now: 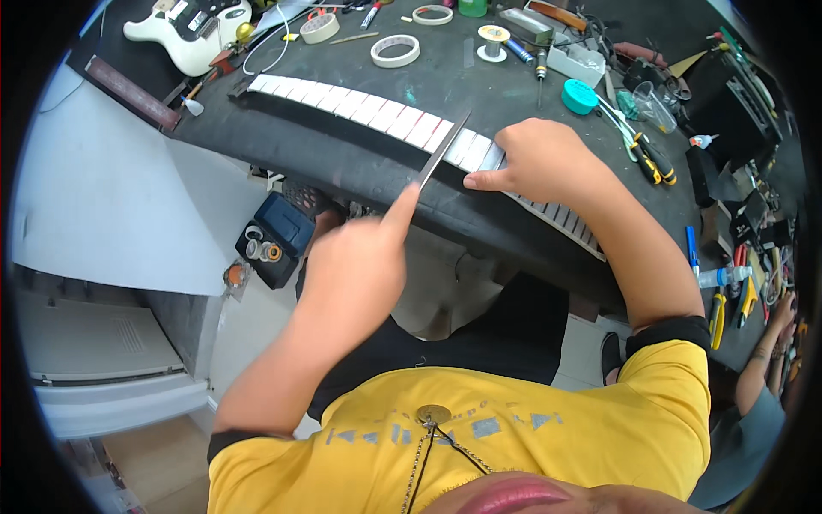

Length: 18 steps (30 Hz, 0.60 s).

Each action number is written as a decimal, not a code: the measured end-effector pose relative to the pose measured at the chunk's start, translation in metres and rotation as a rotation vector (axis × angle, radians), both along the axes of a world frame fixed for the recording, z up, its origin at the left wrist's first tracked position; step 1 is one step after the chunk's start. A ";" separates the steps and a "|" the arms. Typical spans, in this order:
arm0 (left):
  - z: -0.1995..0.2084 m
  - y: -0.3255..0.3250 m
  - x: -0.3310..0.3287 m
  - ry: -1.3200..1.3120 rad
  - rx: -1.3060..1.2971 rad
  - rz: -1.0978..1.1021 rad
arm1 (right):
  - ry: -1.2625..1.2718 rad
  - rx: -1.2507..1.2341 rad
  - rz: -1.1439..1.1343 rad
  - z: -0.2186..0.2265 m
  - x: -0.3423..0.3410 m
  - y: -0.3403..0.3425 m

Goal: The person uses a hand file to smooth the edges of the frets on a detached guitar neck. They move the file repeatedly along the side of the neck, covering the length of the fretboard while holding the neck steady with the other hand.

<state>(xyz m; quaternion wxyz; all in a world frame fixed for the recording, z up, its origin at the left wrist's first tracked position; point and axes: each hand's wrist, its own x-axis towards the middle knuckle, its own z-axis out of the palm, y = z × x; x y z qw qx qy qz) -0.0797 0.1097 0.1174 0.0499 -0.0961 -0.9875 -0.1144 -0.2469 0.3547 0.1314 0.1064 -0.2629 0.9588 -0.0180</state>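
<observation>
A guitar neck (368, 112) lies along the near edge of the dark workbench, its fretboard mostly covered with white strips between the frets. Toward the right, the neck's frets show over bare dark board. My left hand (355, 261) is closed round a slim metal file (443, 151), index finger stretched along it. The file lies slantwise across the neck, its tip pointing away from me; its handle is hidden in my palm. My right hand (548, 163) grips the neck just right of the file, thumb on the near side, fingers over the far side.
Behind the neck are a masking tape roll (395, 50), a solder spool (492, 43) and a white guitar body (188, 34). Pliers (653, 159) and a teal tin (580, 97) lie right. Below left stands a dark open case (276, 238). Another person's arm (760, 360) is far right.
</observation>
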 end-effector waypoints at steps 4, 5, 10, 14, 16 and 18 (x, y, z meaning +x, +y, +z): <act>0.000 0.016 -0.080 0.030 0.055 -0.006 | 0.004 0.004 0.026 0.003 0.000 -0.008; -0.004 0.020 -0.084 0.040 0.073 -0.024 | -0.020 0.004 0.005 0.002 0.001 -0.005; -0.016 -0.015 0.045 0.051 0.143 -0.017 | 0.012 -0.025 0.000 0.001 0.004 0.005; -0.015 -0.012 0.065 0.054 0.148 0.029 | -0.042 0.027 -0.003 0.007 0.003 -0.004; -0.002 -0.003 0.003 0.034 0.141 -0.006 | -0.018 0.024 -0.002 0.002 0.001 -0.003; 0.004 0.009 -0.057 -0.021 0.229 -0.004 | 0.013 0.011 0.014 -0.001 0.000 -0.004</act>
